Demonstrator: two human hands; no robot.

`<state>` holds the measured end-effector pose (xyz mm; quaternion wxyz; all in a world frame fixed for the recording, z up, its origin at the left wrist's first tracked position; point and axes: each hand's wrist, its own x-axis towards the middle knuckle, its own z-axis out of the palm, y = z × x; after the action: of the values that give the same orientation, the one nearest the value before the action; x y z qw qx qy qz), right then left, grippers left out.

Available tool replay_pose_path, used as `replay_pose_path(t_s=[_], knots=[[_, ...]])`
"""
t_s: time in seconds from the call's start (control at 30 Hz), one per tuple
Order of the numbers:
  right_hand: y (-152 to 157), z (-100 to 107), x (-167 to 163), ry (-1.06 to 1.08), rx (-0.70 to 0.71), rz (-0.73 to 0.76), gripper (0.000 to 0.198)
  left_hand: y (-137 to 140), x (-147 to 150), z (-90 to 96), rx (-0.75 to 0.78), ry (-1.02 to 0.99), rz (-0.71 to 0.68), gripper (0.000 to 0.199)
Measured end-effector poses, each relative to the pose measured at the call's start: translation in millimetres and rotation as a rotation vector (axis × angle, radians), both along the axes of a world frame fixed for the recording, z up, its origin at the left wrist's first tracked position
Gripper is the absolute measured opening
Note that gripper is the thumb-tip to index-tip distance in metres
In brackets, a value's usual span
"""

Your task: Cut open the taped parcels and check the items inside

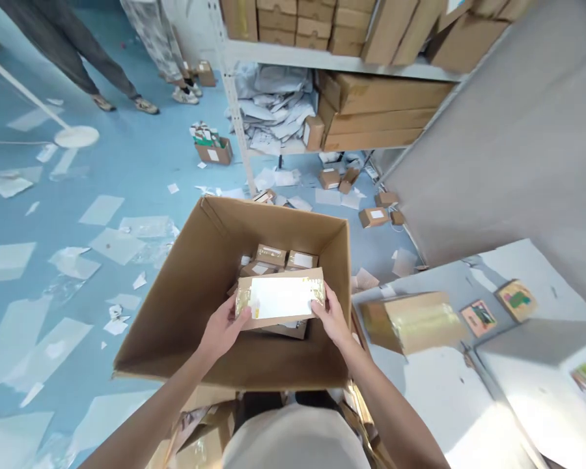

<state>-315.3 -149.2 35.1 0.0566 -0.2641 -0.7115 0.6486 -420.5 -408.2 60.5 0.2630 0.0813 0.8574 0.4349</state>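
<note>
Between my two hands is a long, flat cardboard box [280, 296] with a white label on its face and clear tape at both ends. My left hand [226, 326] grips its left end, thumb on the front. Its right end is pinched by my right hand [332, 314], with the thumb on top near the label. The box is held over the opening of a large cardboard carton [176, 312]. Down inside the carton lie several smaller taped boxes [272, 254], some with white labels; the held box hides part of them.
Ahead stands a metal shelf [342, 57] with cardboard boxes and a heap of grey-white bags [273, 104]. Paper scraps [102, 210] litter the blue floor on the left. At right a table [439, 378] carries a taped box [422, 319]. Two people's legs [83, 49] show at far left.
</note>
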Motion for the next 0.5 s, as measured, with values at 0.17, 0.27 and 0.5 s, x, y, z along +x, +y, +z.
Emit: replay_pose_path(t_s=[0.17,0.27,0.5], knots=[[44.6,70.7,115.2,0.051,0.120,0.102,0.070,25.0,101.4,67.0,-0.073,0.130,-0.057,0.056],[70.8,87.8,187.7,0.008,0.128,0.129,0.068,49.0,158.1,85.8,-0.224,0.159,-0.172,0.047],[135.9,75.9,339.5,-0.045,0.053,-0.115,0.065,132.2,267.8,99.8,-0.044,-0.144,-0.446,0.035]])
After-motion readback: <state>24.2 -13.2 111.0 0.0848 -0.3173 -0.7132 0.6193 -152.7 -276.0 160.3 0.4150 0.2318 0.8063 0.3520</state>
